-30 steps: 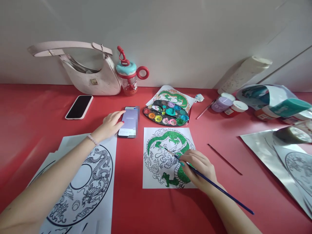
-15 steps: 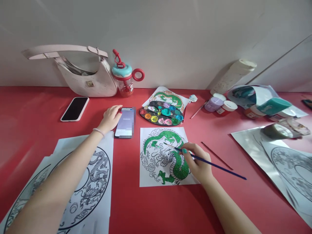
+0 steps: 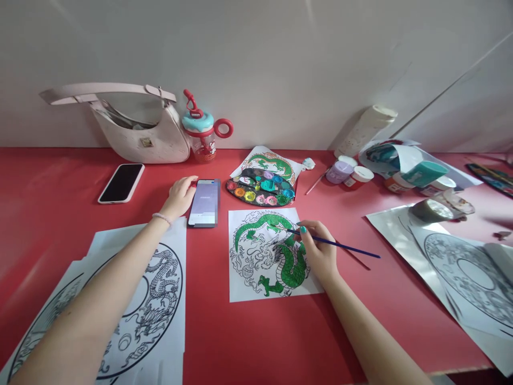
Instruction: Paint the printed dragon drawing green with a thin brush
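Observation:
My right hand pinches a blue paintbrush, its tip over the upper part of a dragon drawing. Most of the dragon's body is painted green; its head and the surrounding outlines stay white. My left hand rests on the table with fingers stretched forward, at the left edge of a lit smartphone. Above the drawing lies a paint palette with several coloured wells, partly covering a coloured dragon picture. A second, dark red brush lies partly hidden behind my right hand.
A second phone, a white handbag and a donut-lidded cup stand back left. Line-drawing sheets lie under my left forearm. Paint jars stand right, near a murky cup on other sheets.
The view has swung slightly right. My right hand has shifted up over the drawing, and the brush lies at a flatter angle. My left hand stays beside the phone.

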### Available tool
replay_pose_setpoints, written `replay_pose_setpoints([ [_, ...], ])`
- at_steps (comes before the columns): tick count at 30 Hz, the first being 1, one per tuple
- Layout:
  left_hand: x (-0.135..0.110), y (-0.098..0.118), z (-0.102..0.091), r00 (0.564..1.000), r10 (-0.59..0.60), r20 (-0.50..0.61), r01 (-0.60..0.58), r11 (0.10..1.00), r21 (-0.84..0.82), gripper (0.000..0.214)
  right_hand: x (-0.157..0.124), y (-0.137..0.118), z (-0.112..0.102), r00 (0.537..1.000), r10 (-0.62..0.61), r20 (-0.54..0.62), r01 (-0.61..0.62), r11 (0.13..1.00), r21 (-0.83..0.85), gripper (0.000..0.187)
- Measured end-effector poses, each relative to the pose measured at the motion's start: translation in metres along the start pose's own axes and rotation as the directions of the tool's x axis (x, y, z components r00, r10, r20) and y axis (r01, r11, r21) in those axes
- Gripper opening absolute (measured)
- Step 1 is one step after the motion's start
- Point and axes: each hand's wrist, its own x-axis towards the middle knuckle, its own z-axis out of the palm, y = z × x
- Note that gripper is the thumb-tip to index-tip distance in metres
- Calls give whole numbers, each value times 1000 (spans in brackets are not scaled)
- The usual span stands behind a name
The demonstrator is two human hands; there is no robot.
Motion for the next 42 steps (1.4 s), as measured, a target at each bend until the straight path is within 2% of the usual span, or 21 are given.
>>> replay_pose_setpoints([
  [3,1,1,0,1000,2,2,-2,999,-47,46,0,4,1,1000,2,11,-1,1000,-13,18],
  [5,3,0,-3,999,-36,6,36,980,-194,46,0,6,2,1000,-10,29,11,1000,-25,18],
  [8,4,-2,-15,986,-163,32,157,852,-499,46,0,7,2,995,-64,80,71,994,-82,20],
  [10,-1,-2,-27,970,-236,57,222,767,-602,45,1,6,2,983,-143,119,158,979,-132,21],
  [12,-11,2,-39,968,-243,68,232,752,-617,40,2,4,2,963,-222,155,246,956,-159,22],
  [15,-31,11,-50,978,-198,63,198,797,-570,35,2,0,3,941,-274,197,308,936,-171,21],
  [18,-45,22,-52,986,-142,90,167,873,-459,33,1,-2,4,927,-298,227,341,923,-179,18],
  [21,-43,37,-50,988,-102,115,142,896,-420,32,1,-2,5,909,-337,245,387,900,-200,14],
  [26,-3,64,-31,990,-53,129,102,905,-413,29,1,-1,6,856,-397,331,485,839,-247,16],
  [30,42,75,3,969,-106,225,196,882,-429,35,2,-1,4,817,-422,392,534,811,-240,21],
  [33,69,78,29,964,-110,243,204,892,-404,34,2,-1,4,814,-422,399,539,805,-247,21],
  [36,88,82,46,959,-127,253,218,902,-373,34,2,0,5,808,-442,389,552,799,-240,22],
  [42,109,85,60,943,-163,291,262,902,-344,25,1,4,6,812,-432,392,539,812,-221,23],
])
